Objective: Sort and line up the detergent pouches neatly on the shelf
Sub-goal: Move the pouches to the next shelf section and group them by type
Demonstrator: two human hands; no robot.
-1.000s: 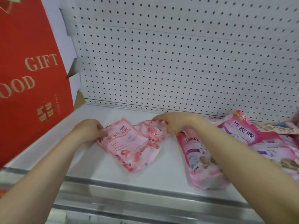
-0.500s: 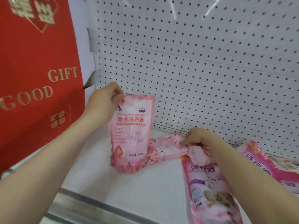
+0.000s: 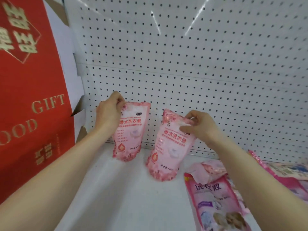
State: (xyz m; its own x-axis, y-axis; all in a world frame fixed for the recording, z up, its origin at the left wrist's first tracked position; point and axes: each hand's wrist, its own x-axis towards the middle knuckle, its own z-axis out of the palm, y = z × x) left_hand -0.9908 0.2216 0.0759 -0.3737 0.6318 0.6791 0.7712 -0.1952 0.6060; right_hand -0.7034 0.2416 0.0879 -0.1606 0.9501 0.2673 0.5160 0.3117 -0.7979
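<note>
Two light pink floral detergent pouches stand upright on the white shelf [image 3: 126,194]. My left hand [image 3: 110,114] pinches the top left corner of the left pouch [image 3: 130,134], close to the pegboard back. My right hand [image 3: 198,125] grips the top right of the right pouch [image 3: 168,149], which leans slightly left and stands a little nearer to me. A darker pink pouch [image 3: 215,202] lies flat at the lower right, with a crumpled pale pink pouch [image 3: 208,169] on its top end.
A tall red gift box [image 3: 30,104] with gold lettering walls off the left end of the shelf. The white pegboard [image 3: 200,64] forms the back. More pink pouches [image 3: 283,177] lie heaped at the far right.
My right hand has lifted the second floral pouch from flat to upright beside the first. My left hand still holds the first pouch standing, now further back towards the pegboard.
</note>
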